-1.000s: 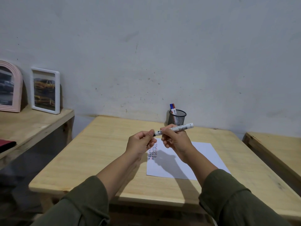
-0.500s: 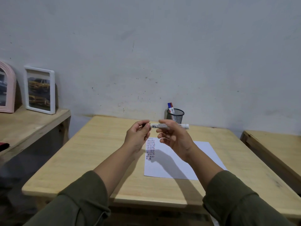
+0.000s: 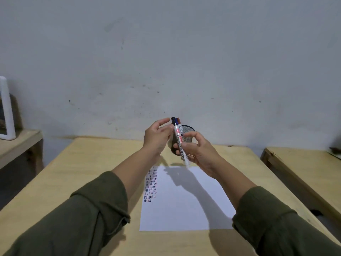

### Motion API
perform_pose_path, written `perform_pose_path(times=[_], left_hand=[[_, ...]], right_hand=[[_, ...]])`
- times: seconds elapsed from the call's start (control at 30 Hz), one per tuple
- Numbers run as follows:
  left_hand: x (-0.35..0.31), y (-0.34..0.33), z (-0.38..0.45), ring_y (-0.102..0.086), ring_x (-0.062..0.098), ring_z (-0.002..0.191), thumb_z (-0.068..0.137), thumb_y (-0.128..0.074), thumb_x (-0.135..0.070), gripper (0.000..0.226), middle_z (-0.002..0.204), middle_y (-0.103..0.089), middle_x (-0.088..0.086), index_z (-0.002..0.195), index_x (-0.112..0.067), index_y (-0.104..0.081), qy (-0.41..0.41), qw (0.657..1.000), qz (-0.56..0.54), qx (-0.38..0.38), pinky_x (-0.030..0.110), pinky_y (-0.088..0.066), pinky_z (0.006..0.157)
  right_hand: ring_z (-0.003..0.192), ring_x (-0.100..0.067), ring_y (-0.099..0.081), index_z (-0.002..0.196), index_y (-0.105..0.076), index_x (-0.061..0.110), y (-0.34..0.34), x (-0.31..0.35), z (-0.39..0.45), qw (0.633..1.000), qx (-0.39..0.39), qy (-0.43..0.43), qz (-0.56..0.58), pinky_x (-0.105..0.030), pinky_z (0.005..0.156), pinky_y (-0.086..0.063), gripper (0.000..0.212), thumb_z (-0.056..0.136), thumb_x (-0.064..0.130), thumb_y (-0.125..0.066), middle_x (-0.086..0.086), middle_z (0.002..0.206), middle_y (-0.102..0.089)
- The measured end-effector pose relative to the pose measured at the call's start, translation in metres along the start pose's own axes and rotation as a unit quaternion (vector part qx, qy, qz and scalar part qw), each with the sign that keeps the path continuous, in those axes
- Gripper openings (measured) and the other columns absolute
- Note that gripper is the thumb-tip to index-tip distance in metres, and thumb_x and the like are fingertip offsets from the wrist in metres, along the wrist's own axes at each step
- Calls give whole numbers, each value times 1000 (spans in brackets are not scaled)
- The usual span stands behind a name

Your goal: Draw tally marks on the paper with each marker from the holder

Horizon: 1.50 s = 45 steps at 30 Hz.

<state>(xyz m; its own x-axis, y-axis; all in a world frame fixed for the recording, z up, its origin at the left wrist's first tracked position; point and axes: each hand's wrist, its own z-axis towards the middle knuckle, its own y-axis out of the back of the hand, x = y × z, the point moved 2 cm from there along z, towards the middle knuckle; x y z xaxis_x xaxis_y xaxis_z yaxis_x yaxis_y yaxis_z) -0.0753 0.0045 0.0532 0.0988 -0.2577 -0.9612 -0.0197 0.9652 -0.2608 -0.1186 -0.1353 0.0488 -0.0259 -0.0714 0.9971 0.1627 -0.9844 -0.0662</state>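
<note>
Already, rows of tally marks fill the paper's left edge; right hand fingers pinch a capped marker, left hand fingers spread; holder keeps another.

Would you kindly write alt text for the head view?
The right hand holds a white marker upright above a wooden table, the left hand open beside its cap. Below lies paper with tally marks; behind, a mesh holder.

Pale matt wood table, smooth white paper, black wire-mesh holder, glossy plastic marker.
</note>
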Motion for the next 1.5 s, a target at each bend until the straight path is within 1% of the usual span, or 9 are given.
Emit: perform_pose_path(times=[0.1,0.2,0.33,0.47,0.6,0.8,1.1,1.3,1.5], left_hand=[[4,-11,29,-63,15,104,84,-62,-26,21,112,-69,1,104,-30,-65,-8,993,118,-27,33,-48,97],[9,-19,51,-58,13,107,85,-63,-27,33,122,-65,-2,118,-24,-62,-4,977,212,-33,24,-42,94],[21,-25,74,-51,21,125,85,-63,-31,48,138,-54,2,131,-21,-53,14,953,301,-26,32,-40,103],[32,-24,87,-45,22,132,86,-61,-33,56,143,-50,5,137,-19,-46,16,927,374,-4,36,-35,109],[41,-25,92,-46,23,130,87,-61,-32,55,139,-53,8,138,-22,-45,14,921,389,23,35,-37,107],[50,-26,96,-51,21,124,87,-60,-28,46,132,-60,2,133,-27,-52,2,931,364,36,32,-40,101],[58,-23,99,-54,15,123,86,-62,-29,49,131,-61,-1,134,-24,-52,10,948,319,22,20,-37,89],[59,-25,97,-52,17,124,87,-61,-29,48,133,-60,2,135,-23,-51,2,949,316,10,21,-35,91],[56,-26,94,-51,21,125,91,-55,-30,44,133,-58,5,134,-25,-51,7,949,314,-19,29,-39,98]], right_hand=[[83,-21,-66,112,-50,23,17,15,35,994,-71,32,-71,-39,80,-48,35,86,3,-61,-4,87,-73],[87,-24,-65,130,-40,29,31,30,70,982,-119,75,-126,-34,74,-48,55,87,2,-60,-10,86,-70],[84,-22,-65,141,-19,50,35,44,105,943,-133,125,-280,-25,63,-50,82,86,1,-55,-12,95,-65],[77,-27,-63,144,-7,53,34,37,130,906,-130,137,-379,-34,67,-53,85,88,4,-49,-15,88,-63],[63,-19,-55,144,-12,51,41,18,147,888,-105,99,-437,-26,55,-46,87,84,-2,-46,-6,78,-58],[61,-13,-59,142,-23,40,53,-4,157,886,-62,55,-455,-14,44,-40,90,76,0,-67,-8,78,-63],[74,-23,-61,140,-36,32,54,-10,165,885,-70,58,-456,-27,59,-51,84,71,-1,-72,-10,87,-62],[89,-27,-66,142,-38,33,56,-9,161,891,-95,88,-435,-34,79,-55,82,74,3,-73,-13,103,-63],[84,-19,-63,140,-40,32,57,1,150,894,-125,89,-421,-16,60,-45,70,81,6,-66,-12,113,-60]])
